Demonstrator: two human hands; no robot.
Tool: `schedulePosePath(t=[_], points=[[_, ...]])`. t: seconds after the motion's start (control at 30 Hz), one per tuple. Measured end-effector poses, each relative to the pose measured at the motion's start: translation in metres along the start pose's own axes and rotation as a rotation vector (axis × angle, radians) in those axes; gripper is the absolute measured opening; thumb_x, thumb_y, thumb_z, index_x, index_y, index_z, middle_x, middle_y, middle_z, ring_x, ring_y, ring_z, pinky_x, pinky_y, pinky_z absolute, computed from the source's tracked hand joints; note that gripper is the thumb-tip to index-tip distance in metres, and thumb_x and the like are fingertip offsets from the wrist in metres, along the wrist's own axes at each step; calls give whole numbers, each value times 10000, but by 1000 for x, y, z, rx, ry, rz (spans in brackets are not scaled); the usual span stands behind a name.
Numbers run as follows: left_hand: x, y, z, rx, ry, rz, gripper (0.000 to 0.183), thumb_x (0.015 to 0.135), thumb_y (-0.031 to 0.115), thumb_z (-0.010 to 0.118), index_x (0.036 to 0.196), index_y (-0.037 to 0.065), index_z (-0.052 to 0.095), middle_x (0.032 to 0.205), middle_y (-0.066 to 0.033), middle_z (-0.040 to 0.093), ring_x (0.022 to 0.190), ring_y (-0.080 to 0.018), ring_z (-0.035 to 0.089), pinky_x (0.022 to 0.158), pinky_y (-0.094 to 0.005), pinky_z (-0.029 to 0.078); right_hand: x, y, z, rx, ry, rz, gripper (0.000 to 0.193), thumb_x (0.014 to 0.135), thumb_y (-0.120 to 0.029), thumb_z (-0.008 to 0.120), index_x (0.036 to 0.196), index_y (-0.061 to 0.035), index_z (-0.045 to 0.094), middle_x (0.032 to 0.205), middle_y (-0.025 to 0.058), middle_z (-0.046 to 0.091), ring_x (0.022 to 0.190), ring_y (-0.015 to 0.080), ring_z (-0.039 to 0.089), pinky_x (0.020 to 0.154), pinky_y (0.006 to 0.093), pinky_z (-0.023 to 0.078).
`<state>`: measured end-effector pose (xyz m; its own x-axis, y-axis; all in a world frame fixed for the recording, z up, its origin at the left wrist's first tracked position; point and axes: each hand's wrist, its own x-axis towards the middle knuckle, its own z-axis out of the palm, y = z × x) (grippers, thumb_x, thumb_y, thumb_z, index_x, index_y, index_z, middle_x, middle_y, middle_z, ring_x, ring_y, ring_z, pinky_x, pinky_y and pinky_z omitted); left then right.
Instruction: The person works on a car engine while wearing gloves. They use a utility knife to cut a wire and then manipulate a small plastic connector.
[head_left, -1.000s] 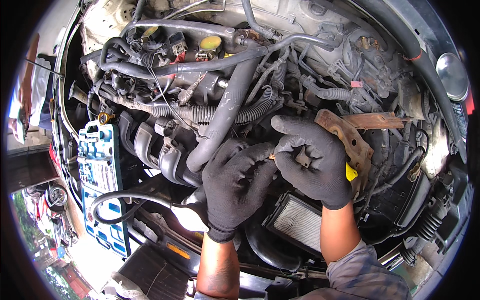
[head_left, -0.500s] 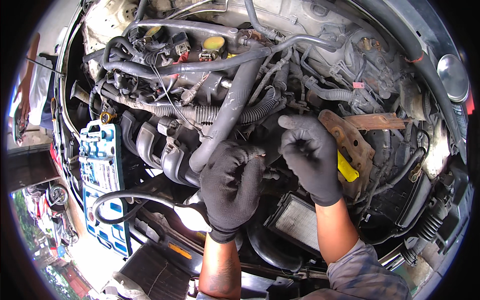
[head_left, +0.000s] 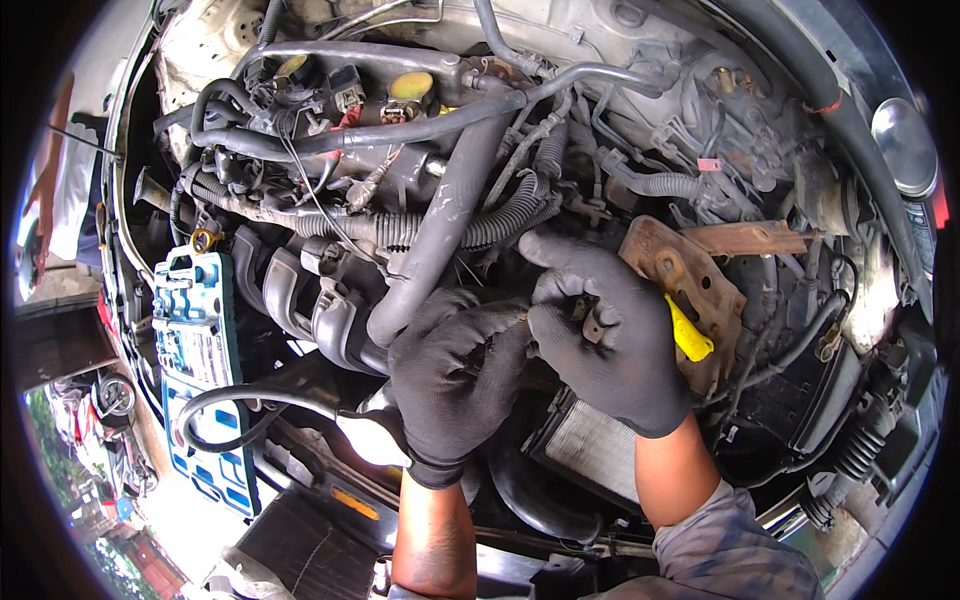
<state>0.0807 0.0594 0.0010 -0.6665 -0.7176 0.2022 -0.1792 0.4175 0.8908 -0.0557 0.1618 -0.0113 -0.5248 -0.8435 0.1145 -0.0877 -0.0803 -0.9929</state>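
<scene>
Both my hands wear dark knit gloves and meet over the middle of the engine bay. My left hand (head_left: pixel 450 385) is closed in a pinch beside the thick grey hose (head_left: pixel 430 235); a tiny brownish bit shows at its fingertips, too small to name. My right hand (head_left: pixel 615 345) touches or nearly touches those fingertips, its fingers curled and one reaching out toward the upper left. Whatever it holds is hidden by the glove. Just beyond the right hand stand a rusty metal bracket (head_left: pixel 725 290) and a yellow handle-like piece (head_left: pixel 688 332).
An open blue tool case (head_left: pixel 205 350) stands on the left edge of the bay. Ribbed conduit (head_left: pixel 390 230) and hoses cross the engine. A pleated air filter (head_left: pixel 590 450) lies below the right hand. A white rounded object (head_left: pixel 372 440) with a black hose sits by the left wrist.
My right hand has moved left and down, closing the gap to my left hand's fingertips. The left hand keeps its pinch. The whole view has shifted slightly.
</scene>
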Motion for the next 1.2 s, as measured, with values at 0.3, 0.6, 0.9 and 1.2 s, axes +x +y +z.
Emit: schedulePosePath(t=[0.3,0.6,0.9,1.2], points=[[-2,-2,3,-62,91,15,43,942,4,683,949,-20,718,872,-99,706,777,-169,660,722,-302,522,14,15,12,298,-35,344,421,944,59,558,1360,21,617,929,15,621,778,59,572,689,232,484],[-8,-5,2,-160,119,-196,165,1053,127,623,1006,-16,690,916,-71,701,806,-130,658,750,-284,526,3,20,1,458,50,234,340,1096,-194,549,1322,47,631,840,-5,578,728,72,515,696,228,438],[-6,-3,-1,-9,97,-91,22,925,-9,712,942,-22,710,823,-119,636,731,-253,620,693,-347,498,6,21,5,-218,-23,-245,196,895,-68,803,1080,-12,770,932,112,690,804,257,649,762,346,520],[-8,1,0,-51,133,-89,127,1003,83,677,966,-39,676,907,-60,653,808,-125,589,749,-272,474,3,31,22,-83,49,-280,31,867,-3,710,862,-16,682,830,99,662,714,233,619,652,337,486]])
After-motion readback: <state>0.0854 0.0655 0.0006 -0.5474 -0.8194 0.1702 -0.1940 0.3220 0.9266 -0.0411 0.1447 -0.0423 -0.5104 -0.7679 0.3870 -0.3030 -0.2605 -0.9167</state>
